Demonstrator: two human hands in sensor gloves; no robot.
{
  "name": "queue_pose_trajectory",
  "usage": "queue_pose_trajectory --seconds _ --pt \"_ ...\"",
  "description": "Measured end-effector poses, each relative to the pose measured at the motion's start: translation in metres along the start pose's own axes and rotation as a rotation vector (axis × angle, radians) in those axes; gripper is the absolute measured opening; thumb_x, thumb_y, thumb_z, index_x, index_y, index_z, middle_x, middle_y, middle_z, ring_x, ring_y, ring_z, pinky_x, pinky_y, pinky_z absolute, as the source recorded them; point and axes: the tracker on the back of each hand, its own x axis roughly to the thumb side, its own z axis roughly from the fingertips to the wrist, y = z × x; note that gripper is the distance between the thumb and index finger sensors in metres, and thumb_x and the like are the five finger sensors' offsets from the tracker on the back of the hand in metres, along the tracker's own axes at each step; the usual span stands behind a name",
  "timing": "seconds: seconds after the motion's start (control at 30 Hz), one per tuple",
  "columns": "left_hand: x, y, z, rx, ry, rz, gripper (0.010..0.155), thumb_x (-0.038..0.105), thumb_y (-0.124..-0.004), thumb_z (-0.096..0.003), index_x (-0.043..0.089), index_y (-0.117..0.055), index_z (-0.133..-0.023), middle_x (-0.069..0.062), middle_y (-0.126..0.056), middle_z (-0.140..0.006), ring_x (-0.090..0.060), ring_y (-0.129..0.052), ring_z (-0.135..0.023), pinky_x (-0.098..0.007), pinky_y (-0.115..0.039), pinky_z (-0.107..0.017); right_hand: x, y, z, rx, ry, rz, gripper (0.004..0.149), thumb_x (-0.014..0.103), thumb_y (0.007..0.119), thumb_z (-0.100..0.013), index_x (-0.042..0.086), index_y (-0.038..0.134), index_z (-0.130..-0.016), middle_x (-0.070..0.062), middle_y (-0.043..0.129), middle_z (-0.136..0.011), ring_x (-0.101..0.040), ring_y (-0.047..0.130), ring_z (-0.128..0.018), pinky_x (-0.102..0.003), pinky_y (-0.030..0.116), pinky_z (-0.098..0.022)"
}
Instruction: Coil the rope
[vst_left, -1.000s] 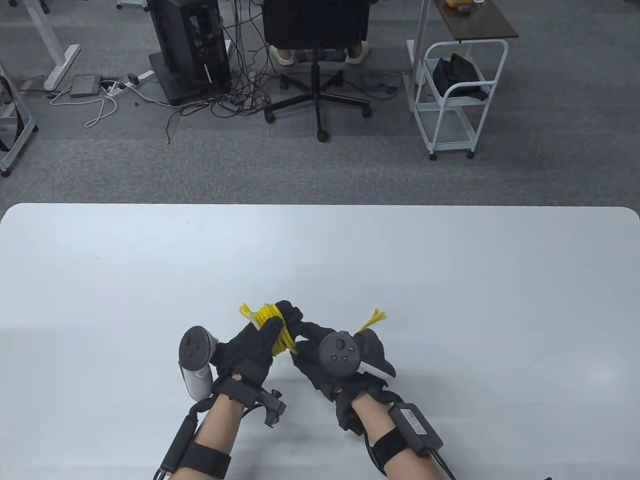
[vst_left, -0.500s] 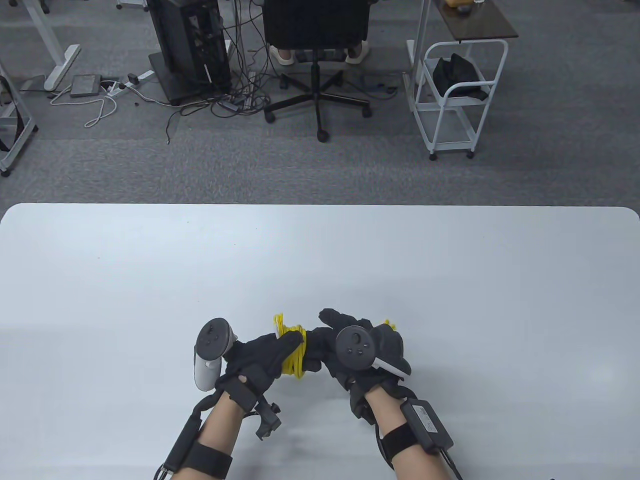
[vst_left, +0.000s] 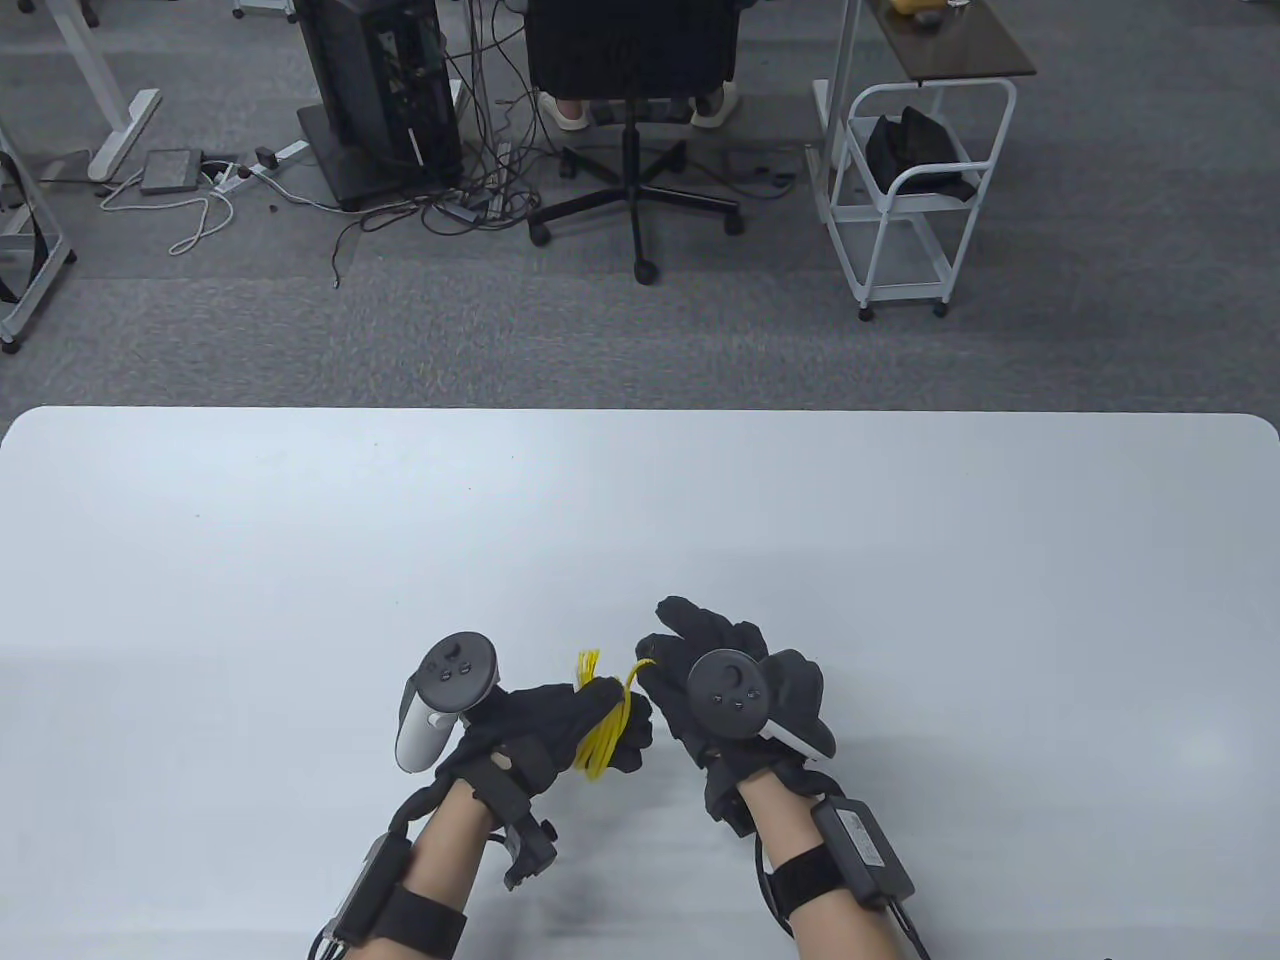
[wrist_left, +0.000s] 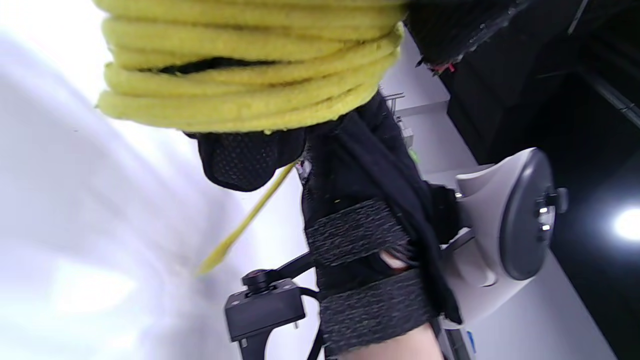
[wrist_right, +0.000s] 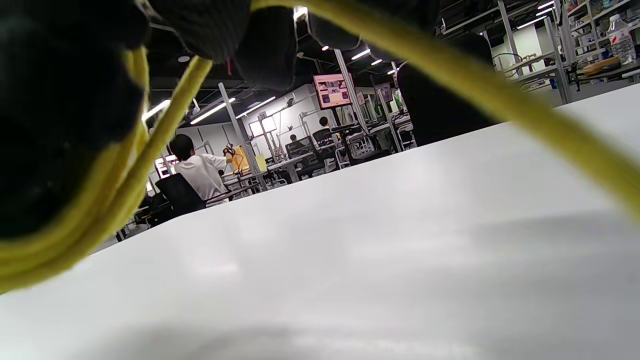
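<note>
A yellow rope (vst_left: 605, 730) is wound in several turns around my left hand (vst_left: 560, 725), which grips the coil just above the white table (vst_left: 300, 560). A frayed rope end (vst_left: 587, 664) sticks up from the coil. My right hand (vst_left: 700, 660) holds a short strand (vst_left: 640, 668) that runs from the coil to its fingers; its tail is hidden under the glove. The left wrist view shows the stacked turns (wrist_left: 240, 75) close up. The right wrist view shows a strand (wrist_right: 480, 90) arching over the table.
The hands work at the table's near middle. Beyond the far edge stand an office chair (vst_left: 630, 110), a computer tower (vst_left: 375, 100) with loose cables, and a white cart (vst_left: 915, 190) on the grey carpet.
Both hands moved right and slightly toward me. The right hand carried the rope's free end around the coil, and its frayed tip, seen beside the right hand earlier, is now hidden.
</note>
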Motion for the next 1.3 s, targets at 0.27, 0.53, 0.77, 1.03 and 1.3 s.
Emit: queue_pose_trajectory --seconds 0.27,0.53,0.77,1.03,1.3 --pt "-0.007 0.001 0.0 -0.014 0.126 -0.039 0.065 0.053 -0.049 -0.0622 0.011 -0.086 -0.097 -0.024 -0.096 -0.092 -0.035 -0.105 -0.069 -0.04 -0.081 -0.056 0.012 -0.001 0.0 -0.023 -0.035 -0.103 0.042 0.039 0.072 -0.058 0.014 0.073 -0.092 -0.02 0.051 -0.113 -0.051 0.063 -0.095 -0.077 0.045 -0.066" --pt "-0.009 0.009 0.005 0.094 0.154 -0.04 0.069 0.053 -0.045 -0.0618 0.009 -0.082 -0.101 -0.027 -0.09 -0.096 -0.038 -0.101 -0.074 -0.042 -0.078 -0.058 0.025 0.002 0.001 -0.03 -0.066 -0.184 0.044 0.038 0.069 -0.059 0.011 0.071 -0.093 -0.021 0.051 -0.113 -0.051 0.064 -0.095 -0.077 0.046 -0.066" --pt "-0.007 0.017 0.013 0.256 0.14 -0.02 0.067 0.056 -0.053 -0.0619 0.009 -0.078 -0.103 -0.026 -0.088 -0.098 -0.037 -0.1 -0.076 -0.041 -0.077 -0.06 0.036 0.007 0.001 -0.001 -0.129 -0.225 0.044 0.036 0.067 -0.06 0.009 0.07 -0.095 -0.022 0.049 -0.114 -0.052 0.062 -0.096 -0.077 0.045 -0.066" --pt "0.0 0.024 0.021 0.493 0.057 -0.075 0.057 0.048 -0.064 -0.0614 0.013 -0.071 -0.106 -0.022 -0.083 -0.103 -0.033 -0.097 -0.082 -0.038 -0.076 -0.063 0.038 0.019 -0.002 0.173 -0.144 -0.236 0.043 0.036 0.067 -0.06 0.012 0.071 -0.096 -0.022 0.05 -0.114 -0.053 0.061 -0.096 -0.078 0.044 -0.065" --pt "0.005 0.028 0.027 0.603 -0.042 -0.068 0.052 0.045 -0.07 -0.0592 0.016 -0.073 -0.103 -0.017 -0.086 -0.101 -0.028 -0.1 -0.08 -0.035 -0.079 -0.062 0.037 0.025 -0.003 0.25 -0.13 -0.208 0.042 0.038 0.068 -0.06 0.015 0.073 -0.095 -0.023 0.051 -0.114 -0.054 0.061 -0.096 -0.077 0.045 -0.066"
